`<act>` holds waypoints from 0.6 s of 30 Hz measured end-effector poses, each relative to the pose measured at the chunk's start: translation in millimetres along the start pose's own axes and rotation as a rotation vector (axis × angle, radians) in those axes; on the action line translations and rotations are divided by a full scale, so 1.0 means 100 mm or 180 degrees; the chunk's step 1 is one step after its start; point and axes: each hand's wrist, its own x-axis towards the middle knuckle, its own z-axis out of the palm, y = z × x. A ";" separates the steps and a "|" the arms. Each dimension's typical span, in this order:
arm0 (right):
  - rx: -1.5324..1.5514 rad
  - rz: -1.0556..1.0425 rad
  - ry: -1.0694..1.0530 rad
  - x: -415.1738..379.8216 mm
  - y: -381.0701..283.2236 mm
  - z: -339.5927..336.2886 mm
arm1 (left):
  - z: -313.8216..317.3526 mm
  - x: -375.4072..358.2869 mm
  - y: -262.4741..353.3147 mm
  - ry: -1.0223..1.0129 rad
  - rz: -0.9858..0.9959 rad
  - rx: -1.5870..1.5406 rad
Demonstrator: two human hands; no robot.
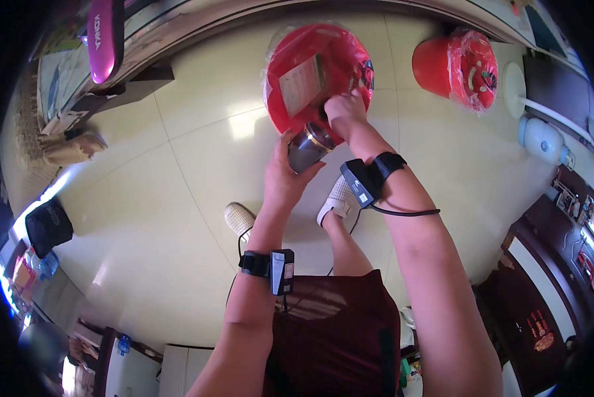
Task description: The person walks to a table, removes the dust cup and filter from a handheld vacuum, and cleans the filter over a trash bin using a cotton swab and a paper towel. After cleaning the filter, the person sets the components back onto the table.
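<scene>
My left hand (285, 173) is wrapped round a dark, see-through tumbler (305, 153) with a gold band near its rim. The tumbler is tilted, its mouth toward the red bin (278, 106) in front of me. Over the bin's near side, my right hand (345, 111) is closed, its fingers curled down. Something dark shows beside those fingers, but I cannot make out what they hold. The bin has a clear plastic liner, and a pale printed packet (301, 86) lies in it along with other scraps.
A second red bin (432, 66) with a plastic liner lies tilted at the upper right. Near it is a blue water jug (542, 140). A black bag (48, 227) is at the left. My shoes (336, 198) are on the tiled floor below the bin.
</scene>
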 end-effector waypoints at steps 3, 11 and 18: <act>0.0101 -0.0043 0.0250 0.03 -0.01 -0.04 | 0.01 0.01 0.00 0.0030 -0.0015 0.0041; 0.0001 -0.0117 0.0003 0.00 -0.04 -0.02 | 0.02 -0.01 -0.01 -0.0005 -0.0021 0.0126; 0.0231 -0.0086 0.0459 -0.01 0.05 -0.04 | 0.02 0.01 0.04 0.0033 0.0038 0.0172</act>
